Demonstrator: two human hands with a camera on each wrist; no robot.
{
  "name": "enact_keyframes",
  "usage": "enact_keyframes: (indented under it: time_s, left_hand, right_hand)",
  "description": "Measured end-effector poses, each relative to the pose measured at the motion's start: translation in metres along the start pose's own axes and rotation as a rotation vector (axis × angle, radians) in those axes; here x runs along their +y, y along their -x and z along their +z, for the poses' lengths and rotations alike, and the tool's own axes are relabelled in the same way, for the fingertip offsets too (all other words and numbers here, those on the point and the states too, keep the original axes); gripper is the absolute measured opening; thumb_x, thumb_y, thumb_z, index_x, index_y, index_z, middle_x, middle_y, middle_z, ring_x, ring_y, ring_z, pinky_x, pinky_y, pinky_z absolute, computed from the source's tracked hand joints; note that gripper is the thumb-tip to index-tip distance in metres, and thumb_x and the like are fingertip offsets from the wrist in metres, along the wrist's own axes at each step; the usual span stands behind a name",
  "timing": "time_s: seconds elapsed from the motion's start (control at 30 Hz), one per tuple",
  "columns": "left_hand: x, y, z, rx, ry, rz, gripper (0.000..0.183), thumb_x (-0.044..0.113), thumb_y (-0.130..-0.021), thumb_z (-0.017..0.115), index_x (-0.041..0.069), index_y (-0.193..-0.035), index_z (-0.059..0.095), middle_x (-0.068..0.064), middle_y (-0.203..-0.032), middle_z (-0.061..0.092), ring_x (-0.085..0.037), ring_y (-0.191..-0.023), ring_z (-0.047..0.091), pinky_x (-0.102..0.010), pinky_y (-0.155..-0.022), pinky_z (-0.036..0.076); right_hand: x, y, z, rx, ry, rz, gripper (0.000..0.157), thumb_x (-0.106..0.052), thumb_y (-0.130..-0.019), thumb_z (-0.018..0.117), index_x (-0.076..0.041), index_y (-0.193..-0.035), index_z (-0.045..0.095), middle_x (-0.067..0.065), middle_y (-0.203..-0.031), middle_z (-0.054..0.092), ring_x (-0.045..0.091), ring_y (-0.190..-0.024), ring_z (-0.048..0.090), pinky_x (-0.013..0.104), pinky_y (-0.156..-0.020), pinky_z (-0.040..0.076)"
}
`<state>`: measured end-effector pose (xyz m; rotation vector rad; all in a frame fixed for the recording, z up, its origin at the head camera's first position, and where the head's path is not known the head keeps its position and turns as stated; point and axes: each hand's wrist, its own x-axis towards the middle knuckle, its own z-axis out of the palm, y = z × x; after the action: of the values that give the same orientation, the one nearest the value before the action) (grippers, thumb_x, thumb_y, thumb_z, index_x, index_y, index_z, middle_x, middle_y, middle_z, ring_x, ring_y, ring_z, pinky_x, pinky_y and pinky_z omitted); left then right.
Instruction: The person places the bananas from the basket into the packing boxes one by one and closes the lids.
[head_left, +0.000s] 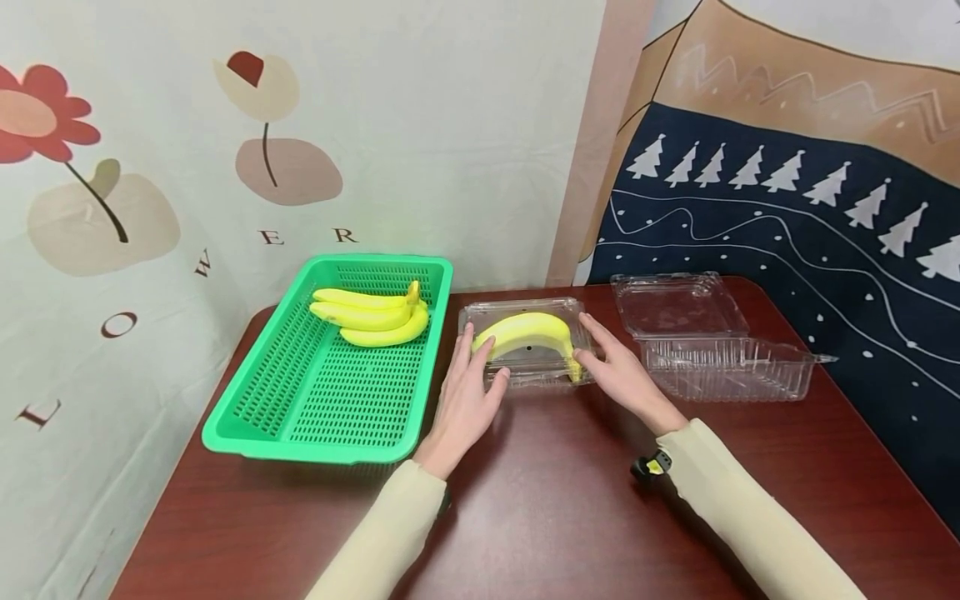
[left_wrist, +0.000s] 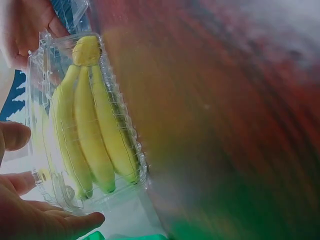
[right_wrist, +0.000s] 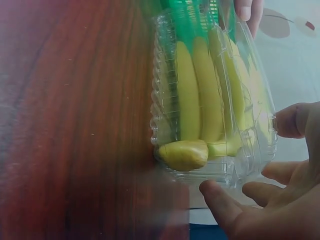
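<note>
A clear plastic clamshell box [head_left: 517, 305] stands on the table between both hands, its lid looking closed. Inside it lies a bunch of bananas [left_wrist: 92, 130], the stem toward the right hand. The left hand [head_left: 468, 400] rests at the box's left end, fingers fairly straight on the lid and side, thumb apart. At the right end, the right hand [head_left: 621, 375] lays extended fingers along the corner, with its thumb near the front edge. In the right wrist view, the fingertips [right_wrist: 212, 189] are spread close to the box's end. Whether every finger touches the plastic cannot be seen.
A green perforated basket [head_left: 352, 408] stands left of the box and holds more bananas [head_left: 375, 317]. To the right, a second clear box [head_left: 727, 371] sits with its lid folded back. A printed cloth backdrop [head_left: 450, 125] hangs behind the reddish-brown table [head_left: 540, 500].
</note>
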<state>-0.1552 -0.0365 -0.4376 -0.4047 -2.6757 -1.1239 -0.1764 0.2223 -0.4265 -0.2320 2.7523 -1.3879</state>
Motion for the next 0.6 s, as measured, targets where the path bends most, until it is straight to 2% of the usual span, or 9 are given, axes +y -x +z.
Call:
enact_keyframes:
  time_s: [0.43, 0.6]
  left_hand:
    - [-0.0001, -0.0087, 0.0072, 0.018, 0.021, -0.041, 0.057, 0.027, -0.1, 0.063, 0.005, -0.152, 0.051, -0.017, -0.171, 0.018, -0.036, -0.157, 0.017, -0.057, -0.121, 0.028]
    - [0.0007, -0.0088, 0.0065, 0.014, 0.014, -0.047, 0.061, 0.03, -0.099, 0.063, 0.004, -0.153, 0.05, -0.018, -0.171, 0.016, -0.037, -0.157, 0.014, -0.057, -0.122, 0.025]
  right_hand:
    - [-0.0024, -0.0079, -0.0007, 0.028, -0.012, 0.024, 0.067, -0.025, -0.106, 0.054, -0.012, -0.165, 0.027, 0.018, -0.165, 0.033, 0.04, -0.134, 0.055, 0.055, -0.107, 0.046]
    - [-0.0022, -0.0059, -0.0017, 0.022, -0.002, 0.029, 0.068, -0.03, -0.107, 0.053, -0.012, -0.166, 0.025, 0.017, -0.167, 0.03, 0.041, -0.139, 0.05, 0.057, -0.112, 0.041]
